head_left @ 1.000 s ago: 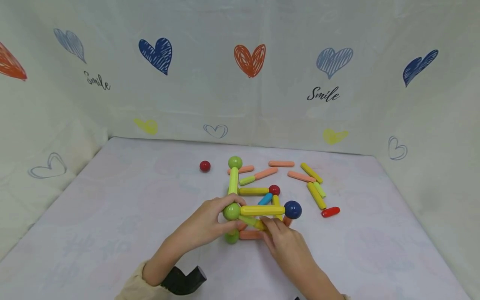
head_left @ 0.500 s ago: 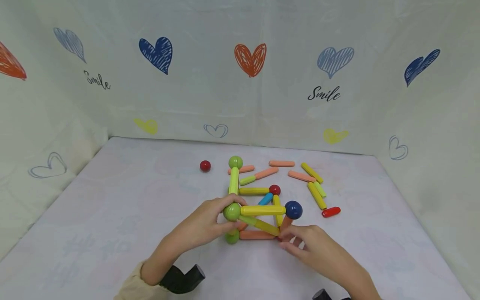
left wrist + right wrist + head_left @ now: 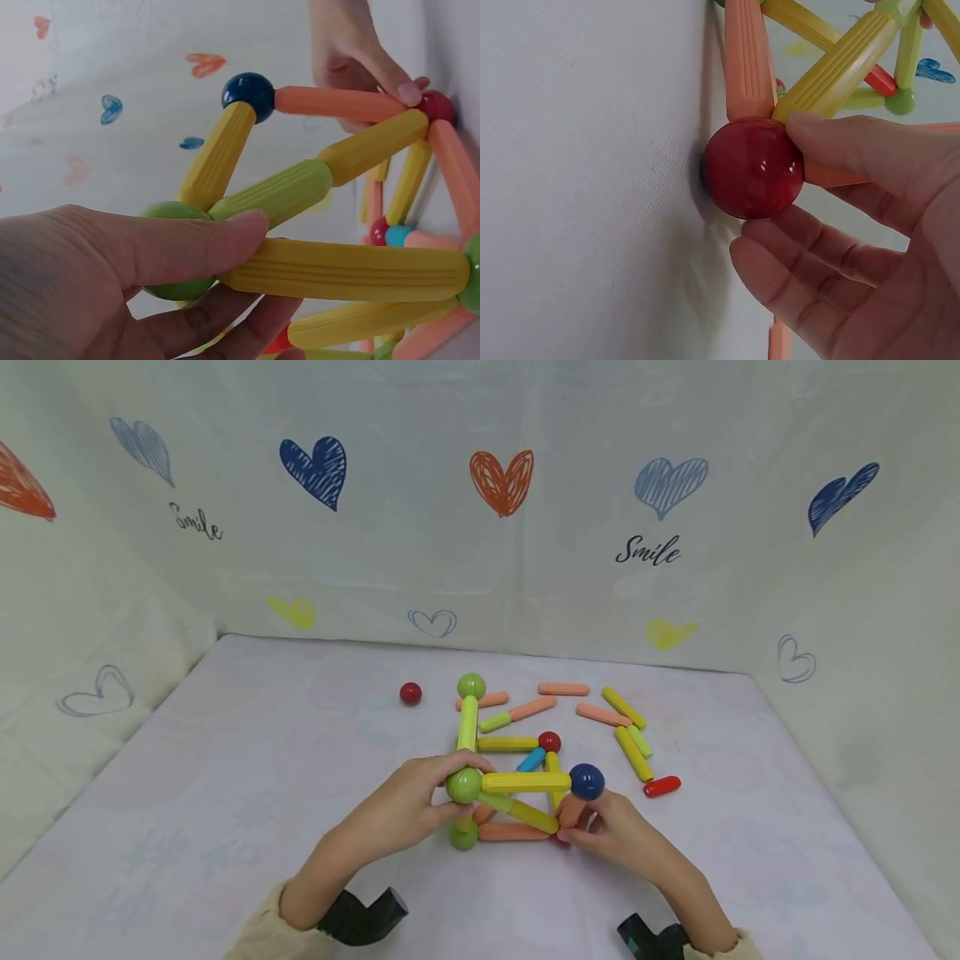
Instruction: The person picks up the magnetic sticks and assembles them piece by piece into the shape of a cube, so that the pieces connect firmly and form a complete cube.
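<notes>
A frame of magnetic rods and balls stands mid-table. With its thumb and fingers, my left hand [image 3: 416, 797] grips a green ball [image 3: 463, 785] where several rods meet. From that ball a yellow rod [image 3: 525, 782] runs to a blue ball [image 3: 587, 782], and a green and yellow rod pair [image 3: 322, 169] slopes down to a red ball [image 3: 754, 169]. My right hand [image 3: 618, 831] pinches the orange rod [image 3: 337, 103] between the blue and red balls, near its red-ball end. In the right wrist view, the fingers lie close beneath the red ball. The left fingers partly hide the green ball.
Behind the frame lie loose orange rods [image 3: 564, 689], yellow rods [image 3: 633, 753] and a short red rod [image 3: 662, 787]. A separate red ball [image 3: 410, 693] lies back left. A tall green rod [image 3: 467, 722] topped by a green ball [image 3: 471, 686] rises at the frame's left.
My right hand has moved right from the sloping yellow rod to the red-ball corner, and its fingers have closed round the orange rod. My left hand keeps its grip, almost still.
</notes>
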Motion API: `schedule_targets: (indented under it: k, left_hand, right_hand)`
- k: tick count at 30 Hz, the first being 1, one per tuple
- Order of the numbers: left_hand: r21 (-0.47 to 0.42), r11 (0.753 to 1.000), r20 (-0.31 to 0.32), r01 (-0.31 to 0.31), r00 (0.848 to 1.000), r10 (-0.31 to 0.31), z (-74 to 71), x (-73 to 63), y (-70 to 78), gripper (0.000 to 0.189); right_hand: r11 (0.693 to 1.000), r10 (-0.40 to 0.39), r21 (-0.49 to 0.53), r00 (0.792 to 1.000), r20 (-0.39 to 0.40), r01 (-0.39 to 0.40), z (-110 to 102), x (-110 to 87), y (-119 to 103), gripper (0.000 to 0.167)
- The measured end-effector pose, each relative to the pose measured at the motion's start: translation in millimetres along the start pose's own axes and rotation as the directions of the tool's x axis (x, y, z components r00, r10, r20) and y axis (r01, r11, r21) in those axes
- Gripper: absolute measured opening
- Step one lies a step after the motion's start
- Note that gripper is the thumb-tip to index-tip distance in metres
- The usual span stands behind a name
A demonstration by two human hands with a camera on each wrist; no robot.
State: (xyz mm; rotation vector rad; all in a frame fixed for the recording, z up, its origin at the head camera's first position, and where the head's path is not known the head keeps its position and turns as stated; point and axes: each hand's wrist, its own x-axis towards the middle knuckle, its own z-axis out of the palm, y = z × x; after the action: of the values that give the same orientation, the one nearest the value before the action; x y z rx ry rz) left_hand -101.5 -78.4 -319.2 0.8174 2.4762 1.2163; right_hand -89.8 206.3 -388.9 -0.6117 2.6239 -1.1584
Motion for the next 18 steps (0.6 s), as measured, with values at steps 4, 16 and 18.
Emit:
schedule_targets:
  k: [4, 16, 18]
  left_hand:
    - [0.002, 1.0, -0.026, 0.004, 1.0, -0.003, 1.2, 1.6, -2.6, 0.044]
    - [0.131, 0.989, -0.203, -0.073, 0.974, 0.099, 4.8, 11.0, -13.9, 0.055]
    - [0.172, 0.982, -0.241, -0.077, 0.963, 0.118, 5.8, 12.9, -16.0, 0.056]
  right_hand:
    - [1.0, 0.021, -0.003, 0.999, 0.046, -0.021, -0.7, -2.4, -3.7, 0.018]
    - [0.996, 0.082, -0.037, 0.975, 0.208, -0.076, 13.0, -9.9, -32.4, 0.006]
    - [0.995, 0.093, -0.065, 0.971, 0.219, -0.081, 19.6, -10.5, -38.5, 0.007]
